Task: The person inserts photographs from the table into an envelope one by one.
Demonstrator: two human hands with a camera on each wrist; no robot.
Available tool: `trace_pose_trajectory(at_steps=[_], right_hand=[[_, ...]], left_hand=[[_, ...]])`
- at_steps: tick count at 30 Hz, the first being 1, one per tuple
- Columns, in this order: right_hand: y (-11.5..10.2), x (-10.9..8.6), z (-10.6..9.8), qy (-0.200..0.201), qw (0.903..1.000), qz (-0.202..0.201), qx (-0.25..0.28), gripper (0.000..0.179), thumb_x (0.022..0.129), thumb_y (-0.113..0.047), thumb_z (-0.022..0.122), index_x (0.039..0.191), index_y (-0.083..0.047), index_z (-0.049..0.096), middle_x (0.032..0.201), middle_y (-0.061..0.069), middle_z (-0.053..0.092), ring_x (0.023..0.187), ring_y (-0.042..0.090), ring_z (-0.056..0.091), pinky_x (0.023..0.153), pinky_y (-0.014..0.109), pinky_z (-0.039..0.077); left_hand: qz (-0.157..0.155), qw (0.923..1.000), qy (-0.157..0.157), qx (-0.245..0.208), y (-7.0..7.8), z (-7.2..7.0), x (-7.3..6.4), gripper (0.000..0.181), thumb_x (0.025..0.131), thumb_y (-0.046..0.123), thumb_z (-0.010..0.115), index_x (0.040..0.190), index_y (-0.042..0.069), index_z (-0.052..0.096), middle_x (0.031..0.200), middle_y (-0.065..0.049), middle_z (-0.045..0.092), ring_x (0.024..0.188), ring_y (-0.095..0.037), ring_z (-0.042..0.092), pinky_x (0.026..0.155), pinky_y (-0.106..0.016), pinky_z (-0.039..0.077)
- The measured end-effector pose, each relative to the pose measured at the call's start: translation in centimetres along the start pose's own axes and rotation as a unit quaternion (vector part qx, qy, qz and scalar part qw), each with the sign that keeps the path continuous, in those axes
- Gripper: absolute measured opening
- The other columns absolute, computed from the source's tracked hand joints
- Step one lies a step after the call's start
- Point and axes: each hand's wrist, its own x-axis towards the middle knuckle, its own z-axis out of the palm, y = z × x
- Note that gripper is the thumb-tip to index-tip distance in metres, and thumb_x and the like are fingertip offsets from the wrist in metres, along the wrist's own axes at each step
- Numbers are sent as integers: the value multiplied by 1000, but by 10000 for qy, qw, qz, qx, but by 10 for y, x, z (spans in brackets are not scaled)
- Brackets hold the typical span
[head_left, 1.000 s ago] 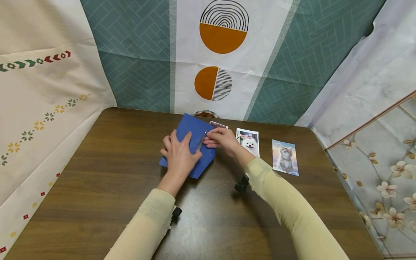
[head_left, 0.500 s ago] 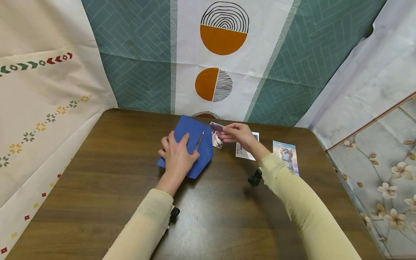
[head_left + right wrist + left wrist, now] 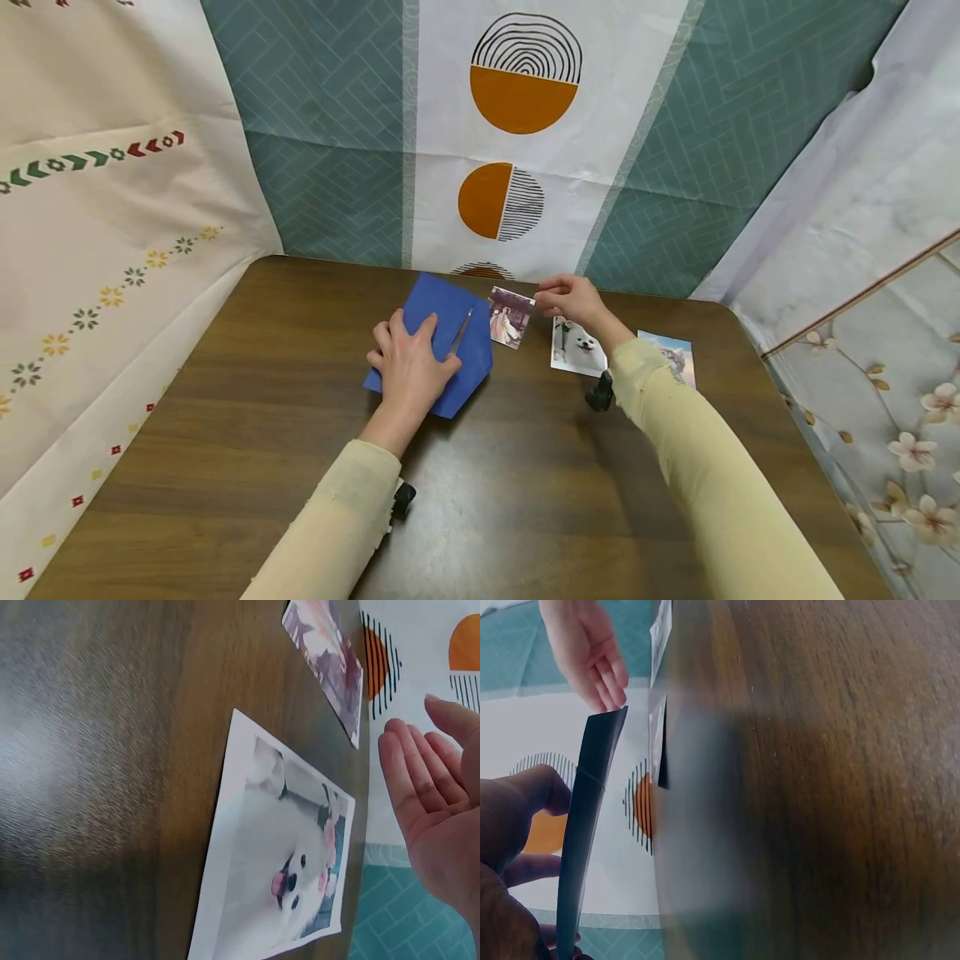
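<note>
A blue envelope [image 3: 431,292] lies under the spread fingers of my left hand [image 3: 411,371]. That hand grips its left part, and in the left wrist view the envelope [image 3: 589,780] appears edge-on above the table. Beside the thumb, a slender grey sliver [image 3: 461,332] tapers up across the envelope. My right hand [image 3: 573,300] holds nothing; its fingers extend in the right wrist view. It hovers behind a white-dog picture card [image 3: 581,350], partly covering it. Left of that hand lies a card with a pale robed figure [image 3: 510,318].
A kitten picture card [image 3: 671,354] lies on the right side, partly behind the right sleeve [image 3: 690,433]. The brown wooden table [image 3: 262,433] ends at a patterned cloth backdrop [image 3: 517,150], with hanging cloths at both sides.
My right hand has moved from the envelope's right side across to the dog card, uncovering the robed-figure card. My left hand keeps its place on the envelope. The head view has shifted slightly.
</note>
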Motion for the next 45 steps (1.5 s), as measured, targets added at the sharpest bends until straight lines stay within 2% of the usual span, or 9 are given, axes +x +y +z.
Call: trace_pose_trajectory(at_steps=[5, 18, 23, 29, 34, 39, 45], right_hand=[[4, 7, -4, -1, 9986, -17, -525, 46, 106, -12, 68, 144, 11, 56, 138, 30, 65, 123, 47, 67, 104, 54, 54], [20, 18, -4, 1, 9962, -2, -865, 49, 103, -10, 71, 145, 10, 55, 141, 30, 62, 126, 44, 64, 105, 50, 55], [25, 21, -2, 61, 9934, 49, -1142, 52, 101, -14, 75, 145, 8, 56, 141, 28, 62, 125, 40, 64, 103, 47, 56], [30, 28, 2, 158, 9854, -99, -1690, 52, 98, -18, 79, 140, 6, 61, 133, 26, 66, 121, 40, 65, 100, 48, 55], [30, 32, 5, 167, 9800, -237, -1969, 50, 98, -19, 79, 137, 7, 63, 130, 26, 68, 121, 40, 64, 101, 50, 53], [25, 32, 8, 142, 9777, -197, -2086, 49, 99, -19, 78, 137, 6, 62, 131, 25, 67, 122, 40, 63, 102, 50, 53], [21, 32, 14, 147, 9762, -129, -2160, 46, 96, -17, 81, 133, 5, 63, 126, 23, 67, 115, 36, 64, 94, 46, 54]], left_hand=[[-20, 10000, -3, 24, -1, -1, -1, 66, 91, 30, 81, 151, 13, 62, 163, -30, 33, 144, -52, 28, 99, -74, 34], [-31, 10000, -13, 57, -5, -2, -1, 67, 90, 30, 82, 152, 13, 62, 163, -30, 34, 144, -52, 28, 97, -73, 35], [-46, 10000, -30, 50, -5, -2, -1, 67, 90, 30, 82, 152, 13, 62, 163, -30, 34, 144, -52, 28, 98, -74, 35], [-86, 9999, -69, 48, -5, -2, -1, 68, 90, 30, 82, 152, 13, 61, 163, -30, 33, 145, -52, 27, 98, -74, 34], [-127, 9999, -74, 42, -5, 0, -1, 68, 90, 30, 83, 152, 14, 61, 164, -30, 33, 145, -52, 28, 99, -73, 34], [-151, 9998, -93, 31, -4, 2, -1, 68, 90, 30, 83, 153, 14, 61, 163, -30, 34, 145, -52, 28, 98, -74, 35], [-152, 9998, -98, 8, -4, 2, -1, 68, 90, 30, 83, 153, 14, 61, 163, -30, 34, 145, -52, 28, 98, -74, 34]])
